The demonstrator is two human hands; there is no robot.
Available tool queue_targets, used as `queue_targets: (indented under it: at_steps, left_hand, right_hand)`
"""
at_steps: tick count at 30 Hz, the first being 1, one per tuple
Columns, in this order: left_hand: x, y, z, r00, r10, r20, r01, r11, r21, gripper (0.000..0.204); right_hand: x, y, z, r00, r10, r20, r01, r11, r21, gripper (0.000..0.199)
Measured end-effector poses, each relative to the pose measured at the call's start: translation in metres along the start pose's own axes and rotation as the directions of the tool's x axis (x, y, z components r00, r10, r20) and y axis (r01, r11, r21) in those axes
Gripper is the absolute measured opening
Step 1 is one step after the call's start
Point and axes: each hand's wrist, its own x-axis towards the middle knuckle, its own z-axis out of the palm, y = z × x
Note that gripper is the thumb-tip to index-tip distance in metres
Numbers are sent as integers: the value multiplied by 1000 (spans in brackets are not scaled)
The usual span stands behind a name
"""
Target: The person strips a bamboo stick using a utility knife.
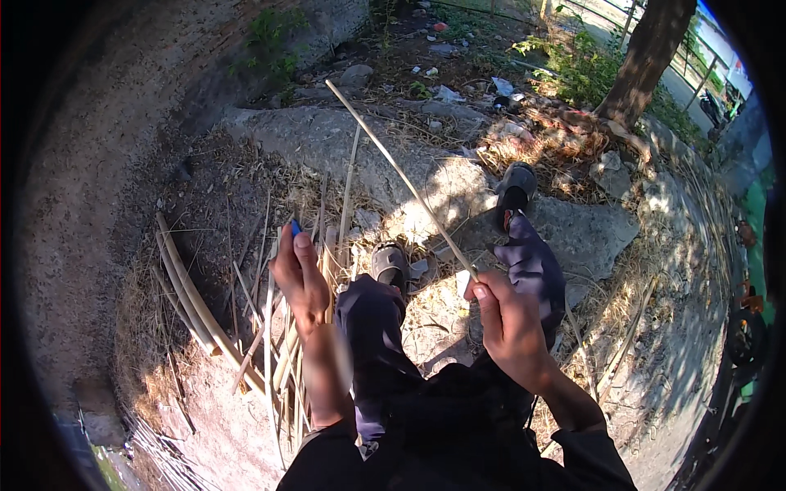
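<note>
My right hand (512, 331) is closed round the near end of a long, thin, pale stick (393, 164), bamboo-like in look. The stick slants up and to the left, its far end in the air over the rocks. To the left, my left hand (301, 278) is raised with its fingers closed on a small blue object (295, 227). Only a bit of that object shows at the fingertips, so its kind is unclear. The two hands are apart, and my left hand does not touch the stick. Below my left hand lie several split strips (282, 360) in a loose pile.
Thicker curved bamboo-like pieces (196, 303) lie on the ground at left. My shoes (516, 184) rest by a large flat rock (573, 245). A rough wall (106, 164) rises at left. A tree trunk (651, 61), shrubs (585, 65) and scattered litter (449, 94) are farther off.
</note>
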Motion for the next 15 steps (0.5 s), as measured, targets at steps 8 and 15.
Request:
queue_targets:
  at_steps: [8, 15]
  left_hand:
    - [-41, 56, 28, 859, 266, 436, -259, 963, -78, 35]
    - [-40, 57, 33, 851, 247, 464, -233, 968, -89, 37]
  right_hand:
    - [24, -21, 6, 993, -20, 119, 20, 1000, -1, 11]
    - [31, -27, 4, 984, 80, 158, -88, 995, 46, 14]
